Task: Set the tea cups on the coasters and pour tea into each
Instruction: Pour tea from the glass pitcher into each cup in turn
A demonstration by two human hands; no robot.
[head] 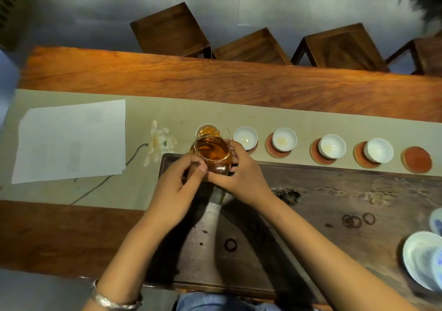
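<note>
1. Nearest me, my left hand point(178, 186) and right hand point(241, 174) have their fingers closed around the glass pitcher point(212, 155) of tea, over the tray's point(334, 191) far left corner.
2. Just beyond, four white cups point(284, 139) sit on coasters; the far-right coaster point(417, 159) is bare.
3. Risk: the pitcher looks very full, so a quick tilt could slop tea onto the worktop's cloth point(167, 109).

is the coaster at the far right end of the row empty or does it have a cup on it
Empty. The far-right coaster shows its whole red face with no cup on it, while the cup beside it sits on its own coaster.
</note>
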